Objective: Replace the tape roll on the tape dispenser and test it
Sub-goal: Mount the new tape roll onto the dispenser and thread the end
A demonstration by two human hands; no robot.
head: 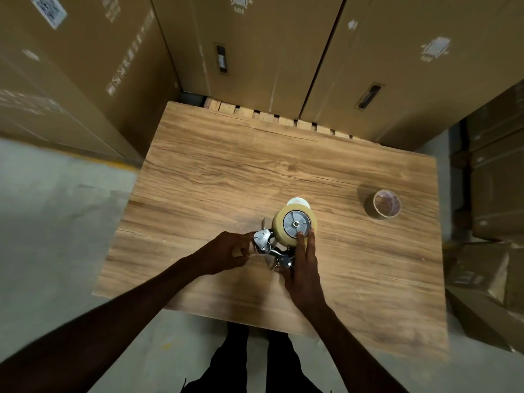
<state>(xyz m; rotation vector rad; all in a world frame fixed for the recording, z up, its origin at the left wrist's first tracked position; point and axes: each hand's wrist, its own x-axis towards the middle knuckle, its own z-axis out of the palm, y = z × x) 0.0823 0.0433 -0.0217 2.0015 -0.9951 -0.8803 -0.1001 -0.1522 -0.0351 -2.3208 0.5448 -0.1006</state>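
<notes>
A metal tape dispenser lies on its side on the wooden table. A full tan tape roll sits on its grey hub. My right hand lies over the dispenser's handle, with two fingers stretched up against the roll and hub. My left hand is closed at the dispenser's front end by the roller plate, fingers pinched together; what they pinch is too small to tell. An empty cardboard tape core stands apart at the right of the table.
Tall cardboard boxes wall in the table's far side and left, with more boxes stacked at the right. Wooden pallet slats show behind the table. Grey concrete floor lies at the left. My legs are below the near edge.
</notes>
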